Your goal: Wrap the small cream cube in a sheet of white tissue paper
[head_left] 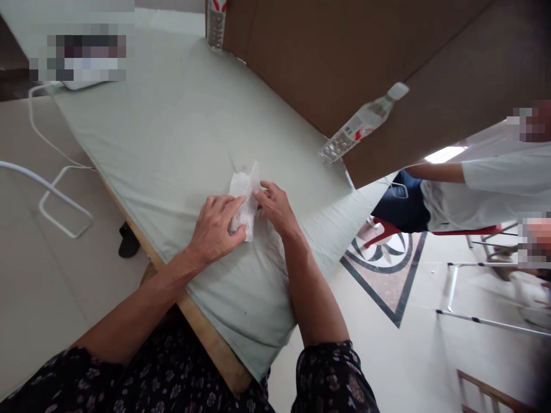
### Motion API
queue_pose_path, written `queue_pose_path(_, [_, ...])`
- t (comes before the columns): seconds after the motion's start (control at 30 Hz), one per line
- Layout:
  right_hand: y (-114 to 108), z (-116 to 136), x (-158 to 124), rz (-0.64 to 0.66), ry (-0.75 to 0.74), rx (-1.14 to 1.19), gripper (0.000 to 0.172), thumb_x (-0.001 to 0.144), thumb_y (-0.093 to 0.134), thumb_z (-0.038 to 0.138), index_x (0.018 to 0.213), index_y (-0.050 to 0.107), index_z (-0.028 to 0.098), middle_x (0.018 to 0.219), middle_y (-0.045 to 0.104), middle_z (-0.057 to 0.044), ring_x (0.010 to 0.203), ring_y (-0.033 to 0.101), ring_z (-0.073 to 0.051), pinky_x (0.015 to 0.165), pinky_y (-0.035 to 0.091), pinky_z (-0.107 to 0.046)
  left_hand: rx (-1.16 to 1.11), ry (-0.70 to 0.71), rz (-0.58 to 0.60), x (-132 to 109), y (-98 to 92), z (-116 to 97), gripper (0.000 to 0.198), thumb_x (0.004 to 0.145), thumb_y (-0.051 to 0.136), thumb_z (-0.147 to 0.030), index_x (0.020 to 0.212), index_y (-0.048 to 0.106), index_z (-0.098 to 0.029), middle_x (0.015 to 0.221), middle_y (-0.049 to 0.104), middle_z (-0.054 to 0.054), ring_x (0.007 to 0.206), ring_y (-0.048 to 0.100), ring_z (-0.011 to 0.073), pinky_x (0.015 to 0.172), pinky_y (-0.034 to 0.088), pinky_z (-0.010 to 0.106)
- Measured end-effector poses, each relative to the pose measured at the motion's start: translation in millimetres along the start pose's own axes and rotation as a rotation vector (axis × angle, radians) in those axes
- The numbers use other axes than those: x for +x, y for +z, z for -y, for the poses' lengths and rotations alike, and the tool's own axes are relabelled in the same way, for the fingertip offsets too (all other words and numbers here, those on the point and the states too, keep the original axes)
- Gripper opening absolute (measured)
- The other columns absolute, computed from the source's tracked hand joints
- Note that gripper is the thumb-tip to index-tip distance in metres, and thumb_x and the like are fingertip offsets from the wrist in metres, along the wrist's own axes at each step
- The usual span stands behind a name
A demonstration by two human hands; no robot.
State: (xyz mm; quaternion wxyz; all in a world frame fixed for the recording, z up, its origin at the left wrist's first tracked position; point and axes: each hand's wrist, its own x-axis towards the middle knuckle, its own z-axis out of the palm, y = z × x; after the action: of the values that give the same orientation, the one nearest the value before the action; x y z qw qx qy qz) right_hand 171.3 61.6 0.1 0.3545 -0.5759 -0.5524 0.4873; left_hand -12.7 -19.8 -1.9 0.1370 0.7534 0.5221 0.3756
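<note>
A folded white tissue (247,217) lies near the corner of the cloth-covered table, with one edge standing up. My left hand (217,226) is on its left side, thumb and fingers apart on either side of the near part, gripping it. From the right, my right hand (278,207) pinches the raised fold between thumb and fingers. Both hands touch the tissue, and its middle shows between them.
A brown cardboard panel (301,63) stands on the pale green tablecloth (172,115). One plastic bottle (361,125) is by its near corner, another bottle (216,26) farther back. A person in a white shirt (503,186) sits at right. White cables (41,132) hang at left.
</note>
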Motion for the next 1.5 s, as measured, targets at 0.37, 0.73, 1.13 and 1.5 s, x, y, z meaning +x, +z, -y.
queue_pose_path(0.37, [5,2,10,0.048,-0.031,-0.047,0.053,0.084,0.076,0.040,0.130,0.060,0.018,0.072,0.058,0.004,0.057,0.052,-0.011,0.048,0.042,-0.022,-0.066,0.025,0.147,0,-0.4,-1,0.062,0.093,0.049,-0.024,0.154,0.051,-0.011,0.121,0.070,0.015,0.112,0.059,0.0305,0.104,0.050,0.050])
queue_pose_path(0.73, [12,3,17,0.093,-0.061,0.156,0.031,0.071,0.080,0.042,0.078,0.059,0.021,0.068,0.056,0.004,0.059,0.049,-0.010,0.052,0.040,-0.023,-0.019,-0.074,0.020,-5,3.4,2,0.036,0.088,0.061,-0.026,0.121,0.075,-0.019,0.142,0.055,0.016,0.133,0.052,0.0358,0.115,0.045,0.057])
queue_pose_path(1.13, [12,20,-23,0.145,-0.301,0.155,0.036,0.081,0.077,0.060,0.087,0.073,0.025,0.090,0.072,-0.002,0.092,0.067,-0.020,0.089,0.054,-0.036,-0.133,-0.198,-0.089,-4,5.4,5,0.069,0.078,0.073,-0.023,0.142,0.047,-0.019,0.154,0.043,0.022,0.150,0.041,0.0384,0.122,0.039,0.060])
queue_pose_path(1.5, [9,7,-70,0.121,-0.587,-0.199,0.010,0.093,0.067,0.031,0.097,0.076,0.028,0.116,0.080,-0.004,0.116,0.072,-0.023,0.109,0.053,-0.043,-0.319,-0.177,0.091,3,-0.9,23,0.031,0.078,0.082,-0.030,0.102,0.065,-0.021,0.136,0.058,0.014,0.147,0.047,0.0325,0.117,0.045,0.049])
